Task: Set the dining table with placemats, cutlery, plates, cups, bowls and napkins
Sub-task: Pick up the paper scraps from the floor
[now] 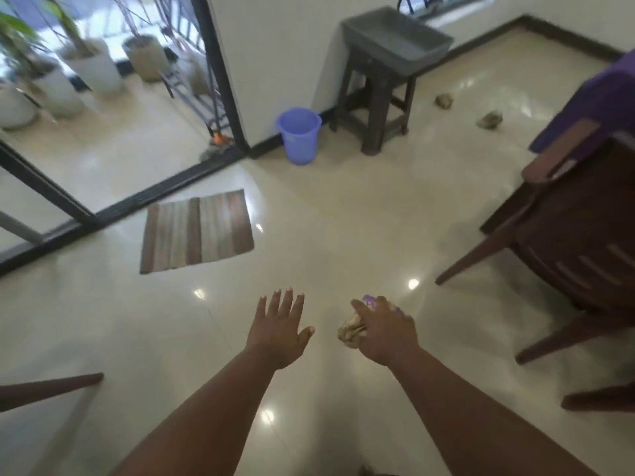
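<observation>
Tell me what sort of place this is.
Probably a home dining area beside a patio: a wooden chair at a purple-covered table, a striped doormat before a glass sliding door, with potted plants outside.

- We see a glossy cream tiled floor (343,214) (ceiling lights glint off it).
- A striped brown and grey mat (197,231) lies flat by the dark door track (113,211).
- A purple bucket (299,135) stands upright near the wall corner.
- Just to its right stands a dark stool (378,97) carrying a grey tub (395,39).
- Two small crumpled lumps (444,100) (489,120) lie well apart from the bucket.
- A dark wooden chair (567,228) stands at the right.
</observation>
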